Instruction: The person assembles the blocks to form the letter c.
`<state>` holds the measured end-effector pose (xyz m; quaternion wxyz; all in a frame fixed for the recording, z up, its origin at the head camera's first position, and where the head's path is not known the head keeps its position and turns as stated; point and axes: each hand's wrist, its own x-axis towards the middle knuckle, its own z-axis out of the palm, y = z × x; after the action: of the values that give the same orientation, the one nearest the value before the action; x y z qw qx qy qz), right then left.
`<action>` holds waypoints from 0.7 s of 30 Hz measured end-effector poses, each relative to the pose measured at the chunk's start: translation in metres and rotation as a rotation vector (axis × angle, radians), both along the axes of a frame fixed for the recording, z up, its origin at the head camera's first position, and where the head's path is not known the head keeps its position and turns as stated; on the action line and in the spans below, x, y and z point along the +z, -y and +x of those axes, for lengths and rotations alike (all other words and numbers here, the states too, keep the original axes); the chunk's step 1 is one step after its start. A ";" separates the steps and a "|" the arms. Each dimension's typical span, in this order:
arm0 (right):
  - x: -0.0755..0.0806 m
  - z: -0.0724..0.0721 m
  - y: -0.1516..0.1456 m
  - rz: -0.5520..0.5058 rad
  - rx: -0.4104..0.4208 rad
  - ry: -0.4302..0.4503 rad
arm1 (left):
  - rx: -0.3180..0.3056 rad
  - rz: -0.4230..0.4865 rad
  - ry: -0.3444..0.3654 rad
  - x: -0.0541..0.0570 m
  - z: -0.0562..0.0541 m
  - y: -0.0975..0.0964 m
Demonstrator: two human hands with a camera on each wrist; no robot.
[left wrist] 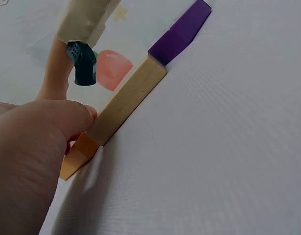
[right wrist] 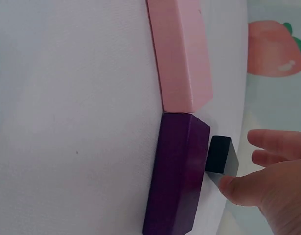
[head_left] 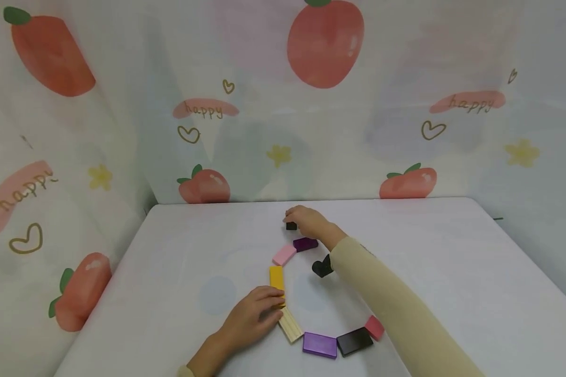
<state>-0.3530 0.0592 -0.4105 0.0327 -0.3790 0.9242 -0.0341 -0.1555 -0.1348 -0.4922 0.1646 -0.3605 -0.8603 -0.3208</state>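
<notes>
My left hand (head_left: 254, 317) rests where a yellow block (head_left: 276, 277) meets a plain wooden block (head_left: 290, 325), its loosely bent fingers touching there. In the left wrist view the thumb lies against the wooden block's (left wrist: 128, 100) end, with the orange-looking yellow block (left wrist: 77, 156) beneath it; the other fingertips are mostly hidden. Farther back, my right hand (head_left: 309, 221) holds a small black block (head_left: 291, 226) just beyond a dark purple block (head_left: 305, 244). In the right wrist view the thumb touches the black block's (right wrist: 219, 154) lower end. A pink block (head_left: 284, 255) adjoins the dark purple one.
The curved row continues at the front with a purple block (head_left: 319, 345), a black block (head_left: 355, 342) and a red-pink block (head_left: 374, 328), the last beside the right sleeve (head_left: 396, 298). A dark object (head_left: 322, 267) hangs at the right cuff. A fruit-printed cloth (head_left: 311, 131) stands behind the white table.
</notes>
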 end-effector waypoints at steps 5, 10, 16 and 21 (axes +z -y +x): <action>-0.006 -0.004 0.000 0.084 0.062 -0.155 | 0.009 -0.009 -0.012 0.000 0.001 -0.001; -0.006 -0.007 0.003 0.140 0.121 -0.244 | 0.013 -0.012 0.004 0.002 0.000 -0.001; -0.011 -0.009 0.005 0.145 0.098 -0.207 | 0.008 -0.017 -0.002 0.002 0.000 -0.001; -0.017 -0.012 -0.004 0.081 -0.024 -0.087 | 0.007 -0.002 -0.019 0.000 0.001 -0.001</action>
<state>-0.3646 0.0629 -0.4276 0.0073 -0.3673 0.9299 0.0193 -0.1547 -0.1337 -0.4923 0.1735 -0.3608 -0.8602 -0.3158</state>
